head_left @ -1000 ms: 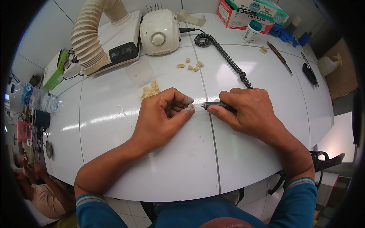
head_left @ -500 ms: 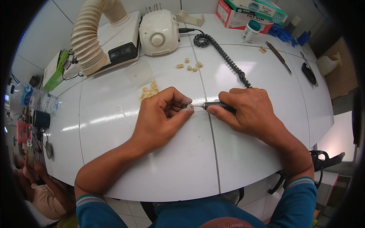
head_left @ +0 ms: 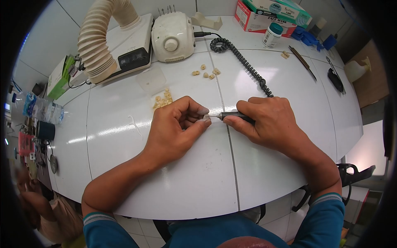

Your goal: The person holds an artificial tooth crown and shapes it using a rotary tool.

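My left hand [head_left: 168,129] pinches a small pale dental crown [head_left: 206,117] between thumb and fingertips, which look dusted white. Most of the crown is hidden by the fingers. In my right hand [head_left: 271,120] is a black rotary handpiece [head_left: 230,115], gripped like a pen. Its thin metal bur points left and meets the crown, or comes very close to it. A coiled black cord [head_left: 244,60] runs from behind my right hand to a cream control unit [head_left: 173,39]. Beyond my left hand, a clear box holds several yellowish crowns [head_left: 162,99].
More loose crowns [head_left: 206,75] lie on the white table [head_left: 198,177]. A ribbed suction hose [head_left: 96,45] arches at the back left. Mask boxes [head_left: 264,20], a green-capped bottle [head_left: 272,35] and a slim brown tool [head_left: 302,62] are at the back right. Another person [head_left: 62,219] sits at lower left.
The handpiece has shifted very slightly left towards the crown. My left hand is nearly still. At lower left, the other person's arms have moved.
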